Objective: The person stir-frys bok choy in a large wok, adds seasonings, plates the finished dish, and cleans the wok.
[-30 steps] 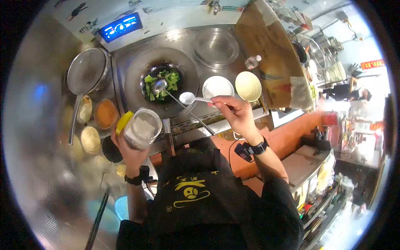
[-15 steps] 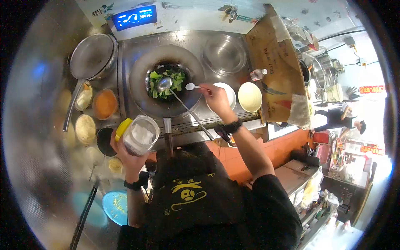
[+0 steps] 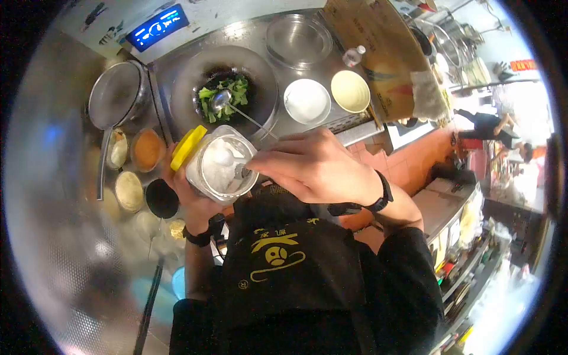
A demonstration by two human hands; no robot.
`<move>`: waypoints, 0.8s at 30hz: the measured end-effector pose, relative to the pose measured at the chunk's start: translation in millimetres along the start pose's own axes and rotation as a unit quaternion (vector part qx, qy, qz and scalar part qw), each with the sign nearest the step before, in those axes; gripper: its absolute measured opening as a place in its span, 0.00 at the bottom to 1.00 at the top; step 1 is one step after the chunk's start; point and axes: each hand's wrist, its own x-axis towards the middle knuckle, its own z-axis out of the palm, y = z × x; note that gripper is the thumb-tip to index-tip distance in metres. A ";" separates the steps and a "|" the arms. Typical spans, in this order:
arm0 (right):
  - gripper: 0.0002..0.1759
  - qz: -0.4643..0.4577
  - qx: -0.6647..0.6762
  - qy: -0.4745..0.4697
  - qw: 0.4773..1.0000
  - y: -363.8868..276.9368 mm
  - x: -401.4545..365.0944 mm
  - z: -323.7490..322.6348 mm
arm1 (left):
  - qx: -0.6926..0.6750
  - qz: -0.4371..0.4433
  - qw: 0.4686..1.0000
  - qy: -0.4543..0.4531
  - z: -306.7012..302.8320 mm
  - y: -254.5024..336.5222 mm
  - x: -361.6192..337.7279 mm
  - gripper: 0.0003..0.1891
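Note:
My left hand (image 3: 192, 201) is wrapped round a clear plastic jar (image 3: 197, 176) of white powder, with a yellow lid (image 3: 187, 148) tilted up at the jar's far left side. My right hand (image 3: 322, 168) pinches a small plastic spoon (image 3: 225, 158), and the spoon's bowl is down inside the jar at the powder. Just beyond the jar is a wok (image 3: 180, 89) with chopped leafy greens (image 3: 238, 90) in it. A metal ladle (image 3: 221, 99) lies over the greens, its handle reaching toward my right hand and partly hidden behind it.
Right of the wok stand a white bowl (image 3: 307, 102), a cream bowl (image 3: 350, 92), a metal basin (image 3: 299, 41) and a small bottle (image 3: 354, 55) beside a cardboard sheet (image 3: 384, 59). Leftward are a strainer (image 3: 115, 94) and several seasoning containers. Another person (image 3: 488, 127) is far right.
My right hand has come from beside the wok back to the jar, and the spoon has gone into it. The view has shifted, and the jar appears higher and nearer the middle.

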 end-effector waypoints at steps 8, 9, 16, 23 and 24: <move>0.14 -0.011 -0.025 -0.036 0.999 -0.5 3.1 5.8 | -0.004 0.036 0.999 -0.012 -4.6 11.7 5.4 0.58; 0.14 -0.010 -0.025 -0.035 0.999 1.5 3.5 6.5 | -0.002 0.037 0.999 -0.012 -4.6 12.0 5.7 0.58; 0.08 0.024 0.054 0.009 0.998 12.2 4.2 14.1 | 0.007 0.035 0.999 -0.012 -5.4 6.2 7.5 0.57; 0.09 0.102 0.200 0.051 0.973 24.0 1.3 7.0 | 0.014 0.028 0.999 -0.011 -2.8 -4.3 11.0 0.56; 0.11 0.110 0.190 0.041 0.975 25.4 1.0 5.0 | 0.012 0.025 1.000 -0.010 -1.7 -8.5 10.8 0.56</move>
